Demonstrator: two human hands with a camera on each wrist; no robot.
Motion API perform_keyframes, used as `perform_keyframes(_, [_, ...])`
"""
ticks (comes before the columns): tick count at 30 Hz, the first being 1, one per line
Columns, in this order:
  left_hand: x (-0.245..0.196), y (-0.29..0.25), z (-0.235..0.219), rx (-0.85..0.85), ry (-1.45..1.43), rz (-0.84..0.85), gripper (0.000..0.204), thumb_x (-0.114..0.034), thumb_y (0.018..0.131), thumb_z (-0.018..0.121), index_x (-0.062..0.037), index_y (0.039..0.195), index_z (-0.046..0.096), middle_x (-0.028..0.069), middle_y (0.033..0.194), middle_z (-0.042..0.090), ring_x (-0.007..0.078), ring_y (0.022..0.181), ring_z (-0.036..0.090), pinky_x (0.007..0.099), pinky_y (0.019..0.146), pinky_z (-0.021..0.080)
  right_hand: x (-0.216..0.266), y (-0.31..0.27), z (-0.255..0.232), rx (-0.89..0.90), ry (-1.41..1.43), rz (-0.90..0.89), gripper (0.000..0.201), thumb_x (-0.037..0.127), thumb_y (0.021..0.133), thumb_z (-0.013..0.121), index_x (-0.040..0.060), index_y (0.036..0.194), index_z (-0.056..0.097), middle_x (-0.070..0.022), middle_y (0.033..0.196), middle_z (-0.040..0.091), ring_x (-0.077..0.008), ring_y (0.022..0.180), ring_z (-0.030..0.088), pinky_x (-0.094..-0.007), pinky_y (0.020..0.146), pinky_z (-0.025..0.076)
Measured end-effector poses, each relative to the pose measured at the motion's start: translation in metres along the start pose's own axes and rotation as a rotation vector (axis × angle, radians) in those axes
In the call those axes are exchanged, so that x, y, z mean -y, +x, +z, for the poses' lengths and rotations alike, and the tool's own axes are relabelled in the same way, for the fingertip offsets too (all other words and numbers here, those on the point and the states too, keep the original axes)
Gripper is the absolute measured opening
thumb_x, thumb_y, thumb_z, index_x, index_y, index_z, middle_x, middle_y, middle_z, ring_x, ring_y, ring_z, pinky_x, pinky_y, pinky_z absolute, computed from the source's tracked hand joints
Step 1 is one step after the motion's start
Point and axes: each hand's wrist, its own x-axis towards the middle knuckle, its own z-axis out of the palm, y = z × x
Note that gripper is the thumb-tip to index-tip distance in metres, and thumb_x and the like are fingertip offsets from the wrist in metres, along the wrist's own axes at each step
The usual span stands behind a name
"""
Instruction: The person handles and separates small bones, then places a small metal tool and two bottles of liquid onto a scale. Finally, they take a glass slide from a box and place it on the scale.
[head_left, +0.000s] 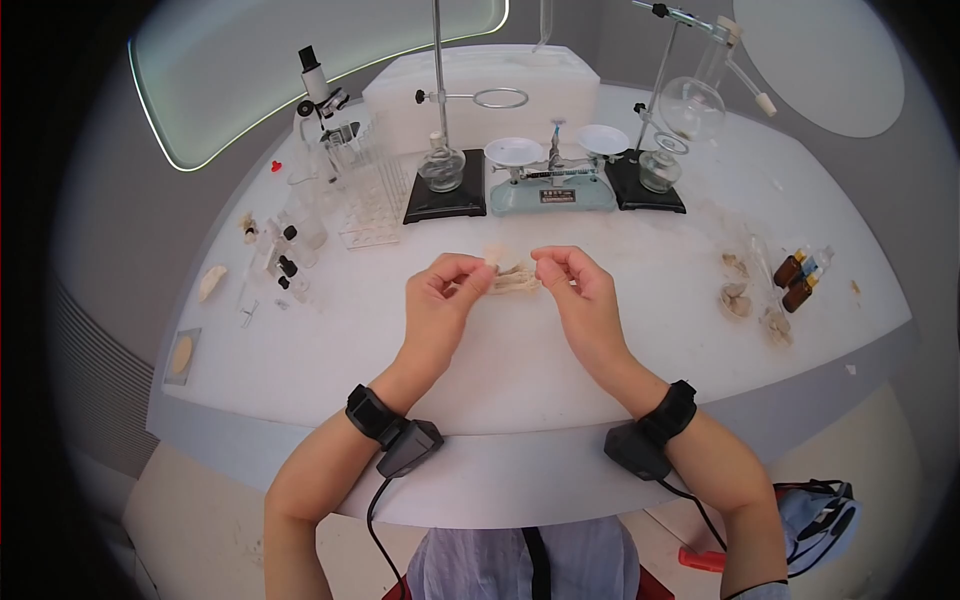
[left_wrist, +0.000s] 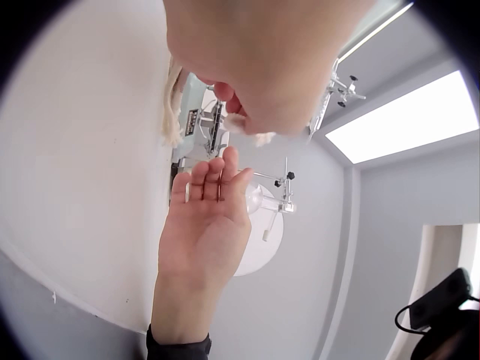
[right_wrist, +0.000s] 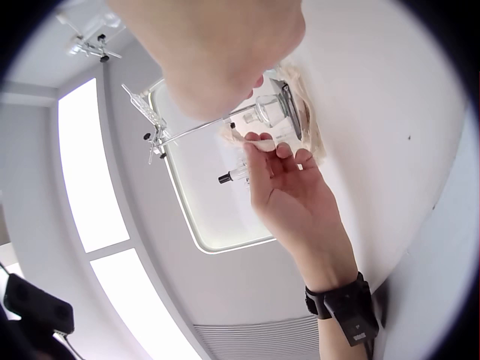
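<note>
A thin, off-white tuft of cotton (head_left: 494, 254) is pinched between the thumb and fingers of my left hand (head_left: 440, 288). In the right wrist view, that same left hand (right_wrist: 300, 199) grips a pale piece of the cotton (right_wrist: 262, 145) at its fingertips. More of the cotton (head_left: 516, 280) lies as a stringy heap on the table, just beyond and between both hands. My right hand (head_left: 588, 295) is level with the left, fingertips beside the heap. Seen from the left wrist, the right hand (left_wrist: 202, 232) shows its palm with fingers loosely extended and nothing visible between them.
Behind the hands stand a balance (head_left: 556, 190), two iron stands with alcohol burners (head_left: 442, 168), a test tube rack (head_left: 372, 222) and a microscope (head_left: 318, 85). Small bottles (head_left: 285, 265) stand left; brown bottles (head_left: 795, 282) and beige clumps (head_left: 735, 300) lie right.
</note>
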Motion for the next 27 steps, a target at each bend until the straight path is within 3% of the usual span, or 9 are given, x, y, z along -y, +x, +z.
perform_keyframes(1, [-0.002, 0.001, 0.0, -0.066, -0.083, 0.014, 0.017, -0.019, 0.093, 0.067, -0.003, 0.099, 0.071, -0.002, 0.087, 0.065, 0.0046, 0.072, 0.051, 0.0205, 0.065, 0.039, -0.002, 0.0, 0.0, -0.036, -0.126, -0.059, 0.023, 0.018, 0.09, 0.067, 0.0013, 0.105, 0.067, -0.0049, 0.097, 0.067, -0.0154, 0.089, 0.06, -0.0281, 0.073, 0.044])
perform_keyframes(2, [-0.001, 0.003, -0.003, -0.065, -0.082, 0.014, 0.017, -0.019, 0.093, 0.067, -0.003, 0.099, 0.071, -0.002, 0.087, 0.065, 0.0046, 0.072, 0.051, 0.0205, 0.065, 0.039, -0.005, 0.0, -0.001, -0.038, -0.125, -0.058, 0.023, 0.018, 0.09, 0.067, 0.0013, 0.105, 0.067, -0.0049, 0.097, 0.067, -0.0154, 0.089, 0.06, -0.0281, 0.073, 0.044])
perform_keyframes(4, [0.002, 0.007, -0.011, -0.158, -0.145, -0.067, 0.021, -0.022, 0.093, 0.067, -0.0024, 0.099, 0.07, -0.0026, 0.089, 0.065, 0.0039, 0.072, 0.05, 0.0203, 0.064, 0.039, -0.011, -0.004, -0.004, 0.152, -0.618, -0.396, 0.031, 0.014, 0.085, 0.068, 0.0021, 0.113, 0.065, -0.0109, 0.113, 0.065, -0.0272, 0.112, 0.054, -0.0377, 0.089, 0.043])
perform_keyframes(5, [0.002, 0.008, -0.009, -0.205, -0.172, -0.069, 0.023, -0.025, 0.092, 0.069, -0.0027, 0.097, 0.072, -0.0055, 0.076, 0.058, 0.0019, 0.067, 0.047, 0.0196, 0.06, 0.036, -0.011, -0.007, -0.004, 0.153, -0.617, -0.395, 0.031, 0.014, 0.085, 0.068, 0.0021, 0.113, 0.065, -0.0109, 0.113, 0.065, -0.0272, 0.112, 0.054, -0.0377, 0.089, 0.043])
perform_keyframes(7, [0.0, 0.007, -0.008, -0.212, -0.179, -0.075, 0.023, -0.025, 0.092, 0.07, -0.0027, 0.097, 0.072, -0.0055, 0.076, 0.058, 0.0021, 0.068, 0.047, 0.0197, 0.06, 0.037, -0.012, -0.014, 0.0, 0.23, -0.758, -0.454, 0.035, 0.011, 0.081, 0.069, 0.0038, 0.115, 0.066, -0.0134, 0.115, 0.064, -0.0316, 0.119, 0.048, -0.0434, 0.099, 0.038])
perform_keyframes(20, [0.003, 0.007, -0.007, -0.13, -0.151, -0.11, 0.021, -0.023, 0.092, 0.069, -0.0031, 0.099, 0.07, -0.0042, 0.077, 0.06, 0.0035, 0.067, 0.048, 0.02, 0.06, 0.036, -0.009, -0.006, -0.005, 0.164, -0.721, -0.284, 0.014, 0.012, 0.082, 0.069, 0.0055, 0.093, 0.075, -0.0085, 0.089, 0.066, -0.0302, 0.097, 0.054, -0.0403, 0.087, 0.042])
perform_keyframes(22, [0.002, 0.006, -0.006, -0.125, -0.154, -0.11, 0.021, -0.023, 0.092, 0.069, -0.0031, 0.099, 0.07, -0.0043, 0.076, 0.059, 0.0036, 0.067, 0.048, 0.0199, 0.06, 0.036, -0.016, -0.005, -0.003, 0.208, -0.624, -0.422, 0.014, 0.01, 0.083, 0.068, 0.0062, 0.093, 0.076, -0.0086, 0.09, 0.066, -0.0301, 0.094, 0.056, -0.04, 0.085, 0.043])
perform_keyframes(26, [-0.002, 0.002, -0.005, -0.09, -0.158, -0.13, 0.02, -0.022, 0.093, 0.068, -0.0032, 0.099, 0.07, -0.0042, 0.077, 0.059, 0.0038, 0.068, 0.048, 0.02, 0.062, 0.037, -0.016, -0.005, -0.002, 0.221, -0.642, -0.422, 0.015, 0.007, 0.083, 0.067, 0.0057, 0.095, 0.075, -0.0089, 0.093, 0.067, -0.03, 0.096, 0.055, -0.0409, 0.086, 0.044])
perform_keyframes(27, [-0.005, 0.001, -0.002, -0.089, -0.157, -0.128, 0.02, -0.022, 0.093, 0.068, -0.0032, 0.099, 0.07, -0.0042, 0.077, 0.059, 0.0038, 0.068, 0.048, 0.02, 0.062, 0.037, -0.014, -0.004, 0.0, 0.133, -0.598, -0.452, 0.015, 0.006, 0.083, 0.067, 0.0051, 0.095, 0.075, -0.0089, 0.094, 0.068, -0.029, 0.095, 0.057, -0.0394, 0.084, 0.046])
